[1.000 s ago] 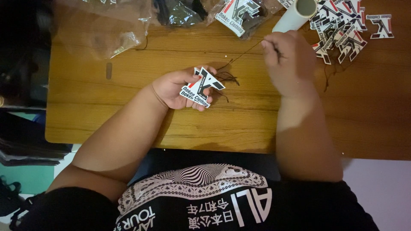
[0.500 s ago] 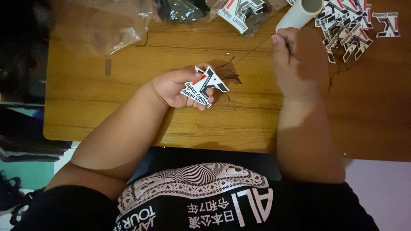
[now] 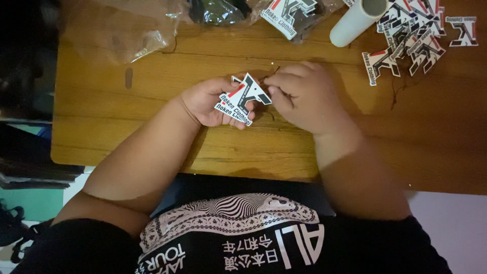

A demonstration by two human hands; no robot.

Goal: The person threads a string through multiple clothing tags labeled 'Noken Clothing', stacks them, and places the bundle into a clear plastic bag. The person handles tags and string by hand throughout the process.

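pinching a flat, angular card tag in white, black and red, the left hand held it over the wooden table, its pointed tip aimed away from the person. the right hand touched the tag's right edge, fingers closed on a thin dark string. beyond that tag lay a loose heap of matching tags beside a white tube.

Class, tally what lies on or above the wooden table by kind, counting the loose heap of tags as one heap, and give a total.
Hands: 2, left hand and right hand
Held tag: 1
Tag heap: 1
White tube: 1
Plastic bags: 3
Total: 8
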